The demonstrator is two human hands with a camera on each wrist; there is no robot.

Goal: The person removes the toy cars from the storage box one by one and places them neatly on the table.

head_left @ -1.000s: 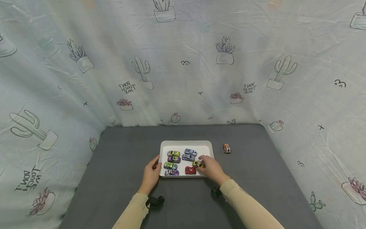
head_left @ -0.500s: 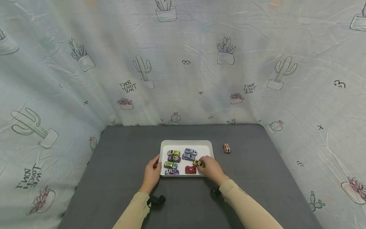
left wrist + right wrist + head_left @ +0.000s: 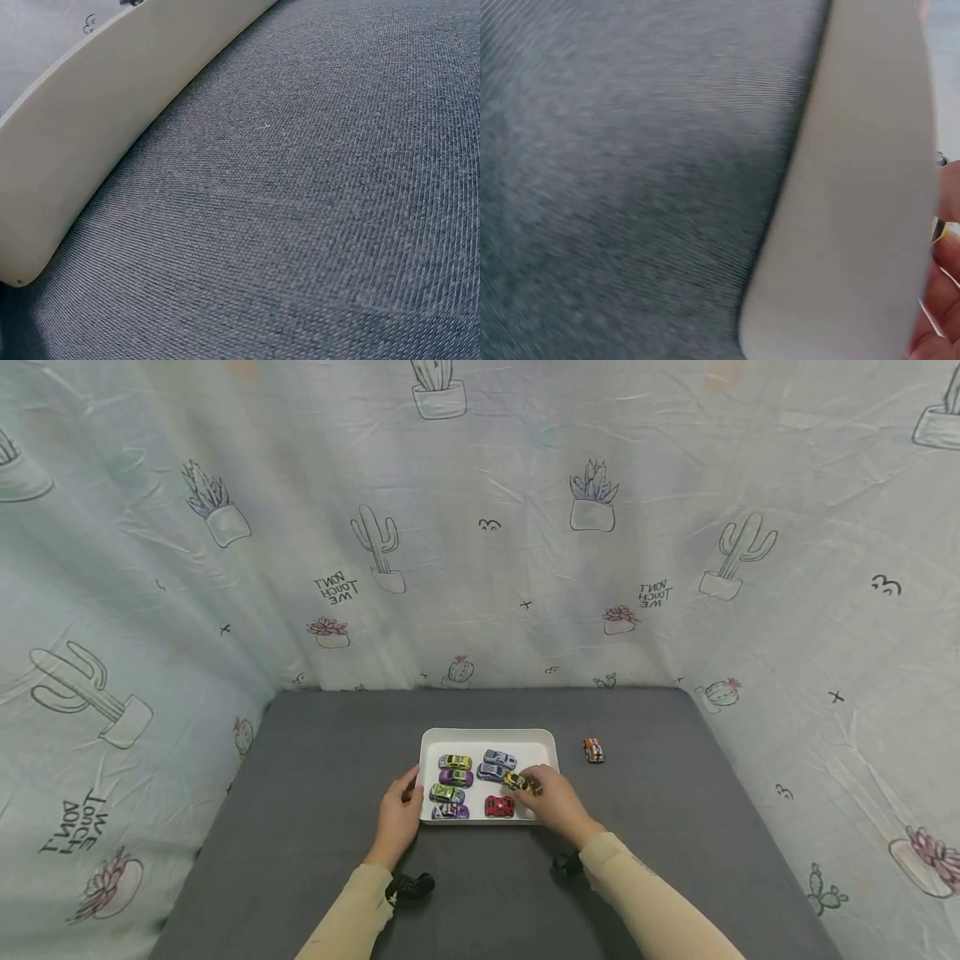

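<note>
Along the left side of a shallow white tray [image 3: 536, 745], my left hand [image 3: 400, 818] holds the wall, its thumb at the rim. My right hand [image 3: 557, 802] reaches over the tray's right part and pinches a yellow-and-black toy car [image 3: 517, 782], partly covered by the fingers. That car lies close to a grey-blue toy car [image 3: 491, 772]; whether they touch I cannot tell. Just nearer in the tray sits a red toy car [image 3: 499, 807]. In the right wrist view, fingers [image 3: 949, 195] show past the tray wall [image 3: 855, 187], with a sliver of yellow between them.
In the tray's left half several toy cars [image 3: 455, 777] form a column. Another pale blue toy car [image 3: 500, 759] lies behind the grey-blue one. An orange toy car [image 3: 594, 750] stands outside, right of the tray, on the grey cloth [image 3: 345, 743]. A patterned curtain [image 3: 480, 568] encloses the table.
My right hand has shifted the yellow-and-black car slightly left and away from me, towards the grey-blue car, which has moved a little left. My left hand stays at the tray.
</note>
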